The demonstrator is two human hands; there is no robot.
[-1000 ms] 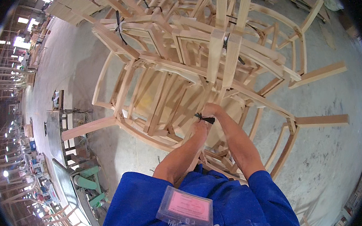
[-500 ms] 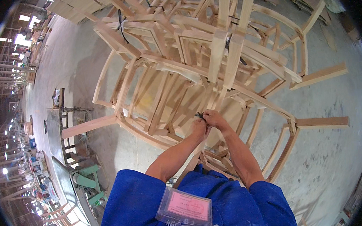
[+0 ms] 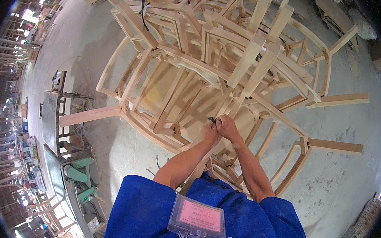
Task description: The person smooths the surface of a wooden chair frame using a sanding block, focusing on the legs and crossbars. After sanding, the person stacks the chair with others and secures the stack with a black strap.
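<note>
My left hand and my right hand meet in front of my chest, fingers closed together on a small dark object that I cannot identify. They hover just above the near side of a big pile of unfinished wooden chair frames stacked on a concrete floor. Pale wooden legs and rails stick out around both hands. My blue shirt with a pink badge fills the bottom of the view.
A green machine and a long workbench stand at the left. Rows of more wooden frames recede along the far left. Loose boards lie at the top right. Bare concrete floor lies to the right.
Both hands have drawn back toward my body and come together, elbows bending, still on the small dark object.
</note>
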